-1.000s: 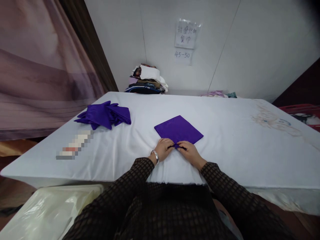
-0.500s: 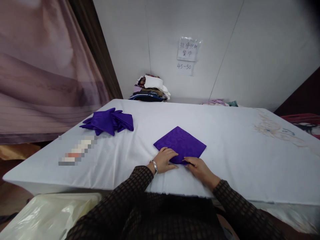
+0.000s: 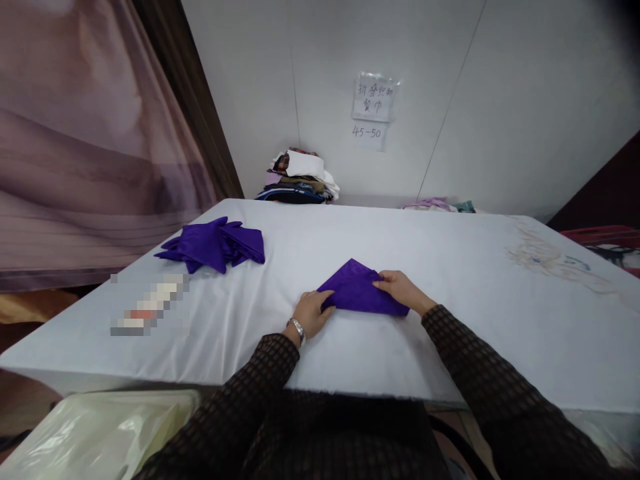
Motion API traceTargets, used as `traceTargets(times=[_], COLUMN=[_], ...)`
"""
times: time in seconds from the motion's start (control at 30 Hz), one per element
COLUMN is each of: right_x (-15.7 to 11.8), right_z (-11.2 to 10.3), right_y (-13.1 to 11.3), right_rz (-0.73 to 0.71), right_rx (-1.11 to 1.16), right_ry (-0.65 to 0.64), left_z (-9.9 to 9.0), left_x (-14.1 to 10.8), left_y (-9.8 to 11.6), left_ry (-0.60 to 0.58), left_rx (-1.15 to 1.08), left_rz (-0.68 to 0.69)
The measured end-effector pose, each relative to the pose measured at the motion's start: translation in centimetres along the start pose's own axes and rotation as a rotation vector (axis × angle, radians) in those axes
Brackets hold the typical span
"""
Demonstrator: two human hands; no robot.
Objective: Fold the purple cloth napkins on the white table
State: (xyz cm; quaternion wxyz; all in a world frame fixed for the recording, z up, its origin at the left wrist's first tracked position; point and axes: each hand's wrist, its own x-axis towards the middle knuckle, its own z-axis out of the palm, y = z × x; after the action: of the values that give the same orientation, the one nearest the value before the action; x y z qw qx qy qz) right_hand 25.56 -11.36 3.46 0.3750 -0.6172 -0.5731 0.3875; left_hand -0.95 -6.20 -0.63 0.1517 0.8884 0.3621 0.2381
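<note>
One purple cloth (image 3: 353,293) lies on the white-covered worktop (image 3: 460,353), between two hands, its peak pointing away from the person. Left hand (image 3: 311,313): fingers pinching the cloth's left end. Right hand (image 3: 404,291): fingers grasping its upper right edge. Step in hand, judged: folding, with a flap being brought over. Next move likely calls for aligning edges and flattening the crease without letting layers slip. Counts: one heap of purple cloths (image 3: 205,247) at left, pieces uncountable through overlap; one fabric pile (image 3: 303,167) at back; two paper notices (image 3: 371,101) on the wall.
</note>
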Motion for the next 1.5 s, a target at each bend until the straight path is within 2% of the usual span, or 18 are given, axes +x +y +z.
traceTargets(times=[0.27,0.43,0.57,0.73,1.07,1.23,1.37,1.5], right_x=[6.9,9.1,9.6,8.9,8.4,7.7,4.8,-0.7], right_z=[0.2,0.9,1.5,2.1,2.3,2.2,1.8,1.4], right_y=[-0.5,0.2,0.7,1.2,1.9,1.9,0.8,-0.9], right_rz=[-0.027,-0.012,-0.007,-0.001,-0.029,-0.081,-0.208,-0.254], right_rx=[-0.401,-0.481,-0.536,-0.569,-0.480,-0.339,-0.076,-0.102], right_ry=[0.026,0.061,0.120,0.157,0.245,0.287,0.240,0.177], left_z=[0.7,0.5,0.2,0.1,0.3,0.0,-0.3,-0.6], left_x=[0.3,0.5,0.5,0.6,0.7,0.7,0.5,0.4], left_y=[-1.0,-0.8,-0.7,-0.8,-1.1,-0.7,-0.2,-0.2], left_ry=[0.137,0.149,0.156,0.165,0.168,0.170,0.164,0.159], left_rx=[-0.031,-0.010,-0.023,-0.038,-0.046,-0.058,-0.075,-0.110], left_rz=[-0.316,-0.378,-0.410,-0.424,-0.430,-0.442,-0.423,-0.383])
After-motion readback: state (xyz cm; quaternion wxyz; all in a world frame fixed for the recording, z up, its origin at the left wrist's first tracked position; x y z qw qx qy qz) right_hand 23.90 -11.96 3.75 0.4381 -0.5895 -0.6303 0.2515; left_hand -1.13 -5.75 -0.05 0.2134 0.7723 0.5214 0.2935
